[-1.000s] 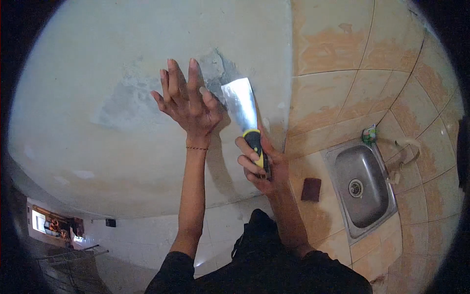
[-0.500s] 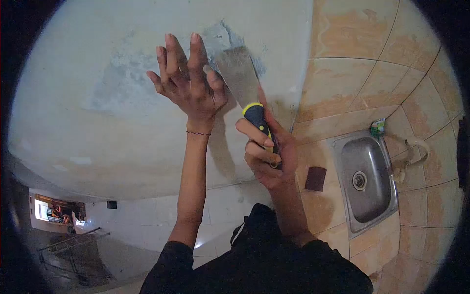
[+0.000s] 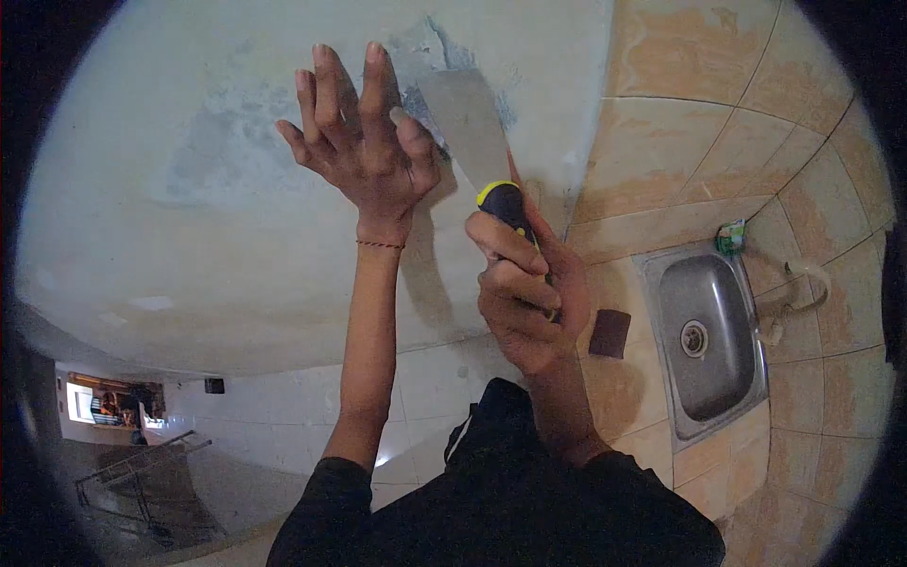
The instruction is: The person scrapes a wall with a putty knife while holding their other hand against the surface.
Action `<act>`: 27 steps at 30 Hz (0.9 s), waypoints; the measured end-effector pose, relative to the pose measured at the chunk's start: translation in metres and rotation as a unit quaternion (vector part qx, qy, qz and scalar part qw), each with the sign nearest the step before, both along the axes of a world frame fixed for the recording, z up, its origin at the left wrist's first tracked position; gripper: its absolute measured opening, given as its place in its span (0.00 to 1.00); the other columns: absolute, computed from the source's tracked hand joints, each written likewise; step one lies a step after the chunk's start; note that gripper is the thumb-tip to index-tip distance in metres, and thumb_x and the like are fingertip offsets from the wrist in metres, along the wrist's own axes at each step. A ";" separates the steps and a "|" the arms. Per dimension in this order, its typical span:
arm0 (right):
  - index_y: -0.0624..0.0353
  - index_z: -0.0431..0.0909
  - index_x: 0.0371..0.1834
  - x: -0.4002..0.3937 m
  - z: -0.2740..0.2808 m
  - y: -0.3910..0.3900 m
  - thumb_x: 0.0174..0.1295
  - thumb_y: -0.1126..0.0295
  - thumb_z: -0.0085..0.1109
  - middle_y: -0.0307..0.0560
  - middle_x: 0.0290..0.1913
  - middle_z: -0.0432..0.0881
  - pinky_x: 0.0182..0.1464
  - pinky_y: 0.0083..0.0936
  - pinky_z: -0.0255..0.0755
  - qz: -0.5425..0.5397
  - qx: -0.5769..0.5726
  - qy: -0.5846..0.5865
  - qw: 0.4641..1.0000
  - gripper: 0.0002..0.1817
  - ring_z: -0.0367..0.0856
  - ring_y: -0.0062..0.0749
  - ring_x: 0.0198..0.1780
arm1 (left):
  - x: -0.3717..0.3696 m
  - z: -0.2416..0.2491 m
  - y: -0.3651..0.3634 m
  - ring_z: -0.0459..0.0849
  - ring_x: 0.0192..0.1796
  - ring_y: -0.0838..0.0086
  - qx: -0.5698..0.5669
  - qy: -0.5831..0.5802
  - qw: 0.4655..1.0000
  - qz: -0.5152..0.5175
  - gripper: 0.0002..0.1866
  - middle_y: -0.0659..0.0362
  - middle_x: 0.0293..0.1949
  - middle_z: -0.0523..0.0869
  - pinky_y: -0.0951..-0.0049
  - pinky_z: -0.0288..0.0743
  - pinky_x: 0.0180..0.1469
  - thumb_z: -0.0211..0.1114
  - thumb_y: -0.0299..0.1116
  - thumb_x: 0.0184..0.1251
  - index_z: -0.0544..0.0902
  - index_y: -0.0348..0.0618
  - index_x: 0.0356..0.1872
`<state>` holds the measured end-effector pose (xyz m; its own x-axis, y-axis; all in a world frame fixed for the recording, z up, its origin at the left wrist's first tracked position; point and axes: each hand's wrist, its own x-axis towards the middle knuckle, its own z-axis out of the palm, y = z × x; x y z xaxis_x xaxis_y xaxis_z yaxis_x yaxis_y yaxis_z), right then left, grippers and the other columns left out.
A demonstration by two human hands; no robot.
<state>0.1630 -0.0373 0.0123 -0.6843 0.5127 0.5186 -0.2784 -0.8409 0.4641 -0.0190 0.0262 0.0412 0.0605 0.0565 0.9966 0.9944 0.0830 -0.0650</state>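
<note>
My right hand is closed round the dark, yellow-trimmed handle of a putty knife. The wide metal blade points up and lies at the pale wall, beside a rough patch where the paint is flaking. To the left of the blade, my left hand is spread with its fingers apart, resting against the wall and holding nothing. Its thumb comes close to the blade's left edge. A grey, bare-looking area shows on the wall left of this hand. The exact contact of the blade's tip cannot be made out.
On the tiled counter at right is a steel sink with a curved tap and a green packet. A dark brown square sheet lies left of the sink. A metal frame stands at lower left.
The putty knife and my right hand have shifted slightly right relative to my left hand. The view has tilted a little, so the wall sits higher. My left hand stays spread.
</note>
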 end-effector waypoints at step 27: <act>0.39 0.60 0.77 0.006 -0.010 0.008 0.82 0.61 0.32 0.41 0.32 0.61 0.09 0.09 0.60 0.002 0.036 -0.028 0.999 0.22 0.62 0.17 0.19 | 0.002 0.000 -0.001 0.61 0.77 0.59 0.013 0.001 1.000 -0.016 0.29 0.54 0.74 0.69 0.52 0.28 0.80 0.40 0.49 0.73 0.77 0.60 0.69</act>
